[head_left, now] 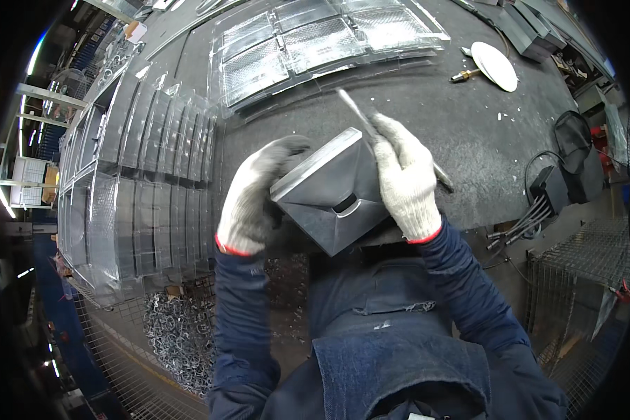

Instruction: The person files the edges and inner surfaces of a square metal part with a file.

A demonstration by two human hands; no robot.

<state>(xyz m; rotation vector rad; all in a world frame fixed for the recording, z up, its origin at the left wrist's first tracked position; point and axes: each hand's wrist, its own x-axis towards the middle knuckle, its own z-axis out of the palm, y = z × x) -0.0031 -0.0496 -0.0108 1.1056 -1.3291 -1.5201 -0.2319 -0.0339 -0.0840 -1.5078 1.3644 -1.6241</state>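
Observation:
A dark grey sheet-metal part [322, 217] with sloping faces, a pale rim along its top edge and a small slot in the middle is tilted in front of my body, at the table's near edge. My left hand [255, 185], in a white knitted glove with grey on the fingers, closes on its left side; the fingertips are partly hidden. My right hand [404, 168], gloved alike, is closed around a long thin metal tool [351, 105], file-like in shape. Its light end points up and away, and its dark end comes out below the hand. The right fingers lie close to the part's right side.
Clear plastic trays [287, 52] lie at the back of the grey table [483, 150]. More trays [157, 154] stand stacked at the left. A white disc on a brass fitting [493, 66] sits at the far right. Metal chain-like pieces [178, 336] fill a wire basket below.

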